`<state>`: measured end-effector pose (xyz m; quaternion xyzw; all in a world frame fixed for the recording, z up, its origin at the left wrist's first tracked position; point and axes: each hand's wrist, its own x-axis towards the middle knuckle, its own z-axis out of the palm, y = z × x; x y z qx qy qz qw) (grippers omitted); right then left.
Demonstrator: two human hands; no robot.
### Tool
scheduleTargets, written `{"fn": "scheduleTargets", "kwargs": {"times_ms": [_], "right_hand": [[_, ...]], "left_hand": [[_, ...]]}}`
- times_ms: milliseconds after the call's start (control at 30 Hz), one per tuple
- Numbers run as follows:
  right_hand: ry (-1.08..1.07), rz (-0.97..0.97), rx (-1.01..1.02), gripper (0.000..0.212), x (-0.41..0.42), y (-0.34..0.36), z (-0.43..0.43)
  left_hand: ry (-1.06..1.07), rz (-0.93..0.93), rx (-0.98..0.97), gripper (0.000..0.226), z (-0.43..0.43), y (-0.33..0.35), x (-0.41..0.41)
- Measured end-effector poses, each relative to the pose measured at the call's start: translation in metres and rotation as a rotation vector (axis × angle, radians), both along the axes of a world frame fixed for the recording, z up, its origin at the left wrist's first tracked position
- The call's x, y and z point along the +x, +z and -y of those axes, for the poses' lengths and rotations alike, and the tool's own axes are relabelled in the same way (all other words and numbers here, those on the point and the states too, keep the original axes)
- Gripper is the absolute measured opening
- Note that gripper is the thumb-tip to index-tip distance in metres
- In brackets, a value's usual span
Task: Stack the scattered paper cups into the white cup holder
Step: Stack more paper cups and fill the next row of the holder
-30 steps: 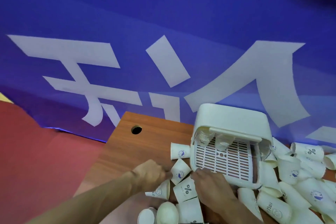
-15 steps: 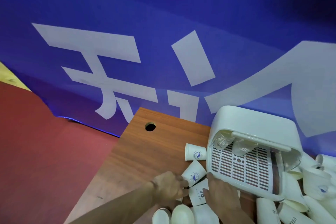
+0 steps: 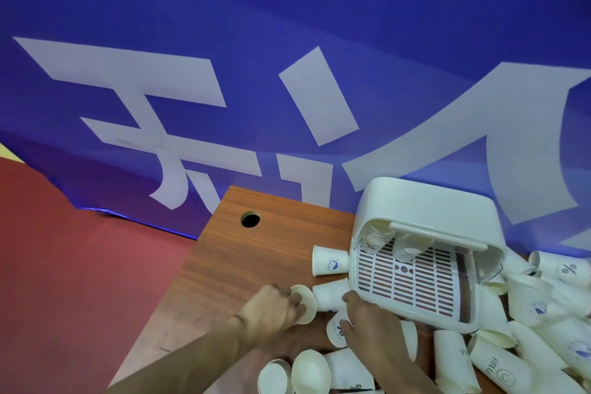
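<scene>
Gripping paper cup (image 3: 304, 303) in left hand (image 3: 270, 309); right hand (image 3: 372, 328) over lying cups (image 3: 329, 297), grip unclear; white cup holder (image 3: 428, 203) just beside.

Cup holder (image 3: 428, 211) on table (image 3: 243, 259), loose cups (image 3: 329, 262) left and right

Both bare forearms are lying side by side, pointing toward the white cup holder (image 3: 425, 211). The left hand (image 3: 271, 307) is sitting knuckles up, left of the holder's near-left corner, its fingers curling round a paper cup (image 3: 305, 304). The right hand (image 3: 371, 323) is resting palm down just in front of that same corner, fingers angling forward. Whether it is gripping anything cannot be told.
</scene>
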<state>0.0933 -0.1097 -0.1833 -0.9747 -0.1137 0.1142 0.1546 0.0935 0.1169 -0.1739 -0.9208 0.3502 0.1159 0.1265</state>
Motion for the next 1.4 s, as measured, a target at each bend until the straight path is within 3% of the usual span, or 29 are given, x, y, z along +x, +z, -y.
{"fn": "scheduleTargets", "kwargs": {"times_ms": [167,333,467,633,1000,1200,1400], "right_hand": [[0.324,0.065,-0.199,0.036,-0.002,0.003,-0.011],[0.491,0.182,-0.291,0.046,-0.005,0.013,-0.018],[0.473,0.180,-0.306,0.052,-0.005,0.002,-0.016],[0.461,0.166,-0.277,0.043,-0.002,-0.003,-0.020],[0.459,0.185,-0.240,0.036,-0.001,-0.006,-0.020],[0.428,0.366,-0.084,0.025,-0.008,0.022,0.001],[0.202,0.538,0.055,0.002,0.000,0.056,0.075]], "left_hand": [[0.104,-0.044,-0.030,0.008,-0.006,0.019,-0.004],[0.204,-0.031,-0.035,0.025,-0.008,0.009,-0.017],[0.286,-0.046,-0.057,0.028,-0.008,-0.004,-0.024],[0.375,-0.015,-0.114,0.034,-0.011,-0.012,-0.024],[0.340,-0.006,-0.137,0.024,-0.010,-0.018,-0.022],[0.274,0.161,-0.370,0.021,-0.005,0.007,-0.016],[0.159,0.259,-0.569,0.016,0.019,0.043,0.017]]}}
